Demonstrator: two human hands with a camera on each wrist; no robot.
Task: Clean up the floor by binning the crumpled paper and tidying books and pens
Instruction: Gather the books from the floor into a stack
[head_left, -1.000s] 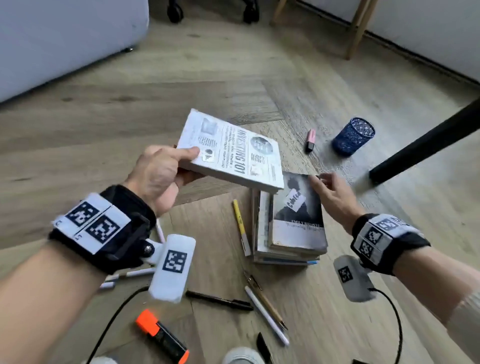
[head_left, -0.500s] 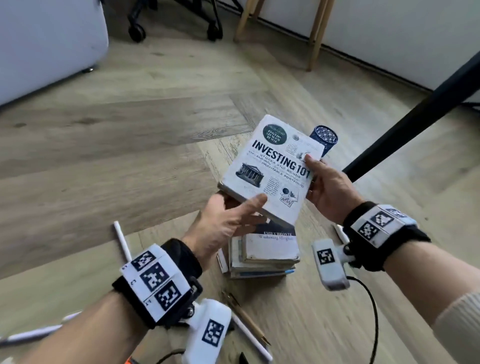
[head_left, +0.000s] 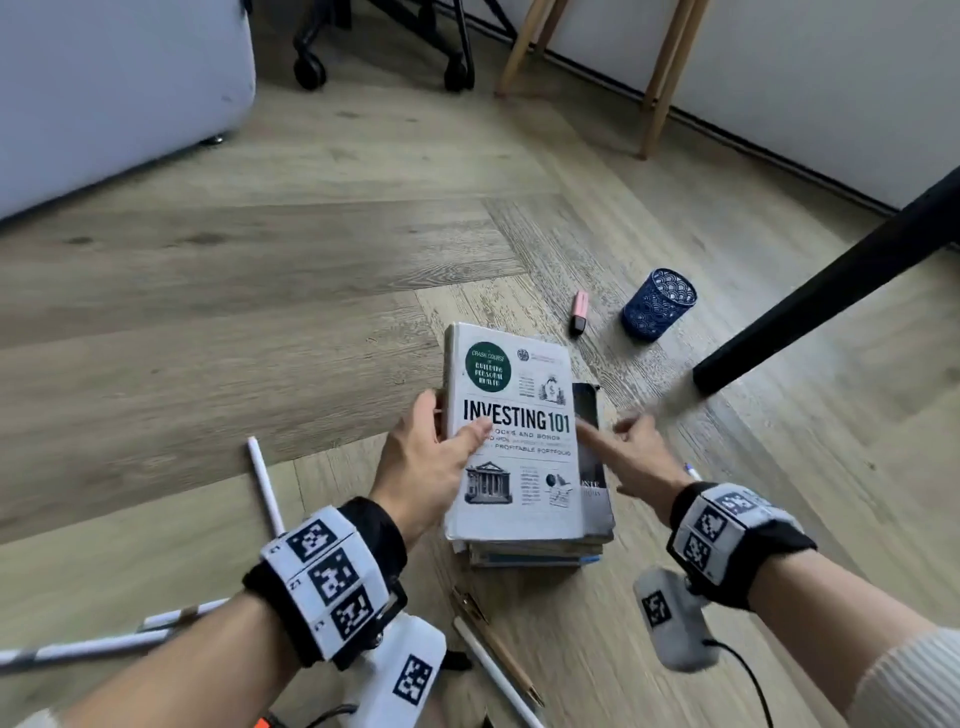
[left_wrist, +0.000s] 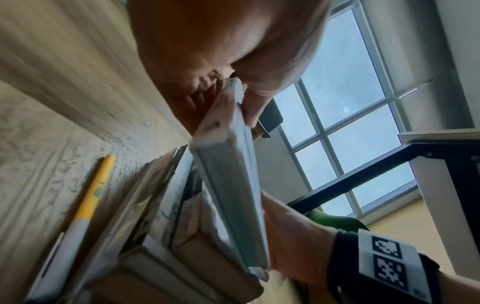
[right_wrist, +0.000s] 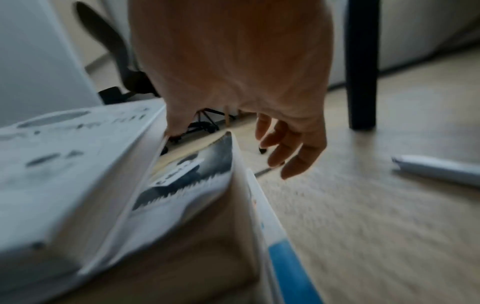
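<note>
Near edge: pens (head_left: 498, 670) and a pencil loose on the floor (head_left: 260, 322), just in front of the book stack (head_left: 535, 553). Left hand (head_left: 423, 467) grip pinches the "Investing 101" book (head_left: 511, 431) at its left edge, thumb on the cover, fingers under; book sits on top of the stack, right side slightly raised off the dark book (head_left: 592, 467) beneath. Right hand (head_left: 631, 457) grip spread, holding nothing, forefinger at the book's right edge; beyond, pink highlighter (head_left: 579, 312) lies near the upright blue mesh cup (head_left: 657, 304).
</note>
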